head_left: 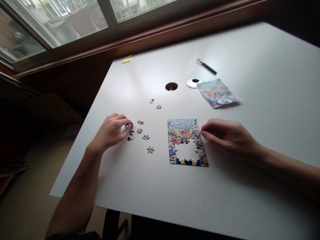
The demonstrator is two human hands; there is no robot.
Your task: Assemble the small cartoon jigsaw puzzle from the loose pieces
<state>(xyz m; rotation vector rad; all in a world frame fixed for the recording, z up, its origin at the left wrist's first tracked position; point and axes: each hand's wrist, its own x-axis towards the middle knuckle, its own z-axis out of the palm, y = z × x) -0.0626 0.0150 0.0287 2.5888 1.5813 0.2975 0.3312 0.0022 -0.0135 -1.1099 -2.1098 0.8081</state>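
A picture jigsaw puzzle (183, 124) lies flat on the white table, with a gap in its lower middle where a pale base shows. My left hand (111, 130) is left of it, thumb and index finger pinching a puzzle piece (129, 126) just above the table. Under those fingertips lies a dark puzzle piece (130, 136). My right hand (226, 136) rests at the puzzle's right edge, fingers curled and closed; whether anything is between them is hidden. Several loose pieces, such as one end piece (150, 149), are scattered between my left hand and the puzzle.
Behind the puzzle lies a creased picture sheet (218, 93), beside a round metal cover (193, 83). A cable hole (171, 86) opens in the table (140, 190). A black pen (207, 66) and a yellow sticky note (126, 59) are farther back. Windows line the far side.
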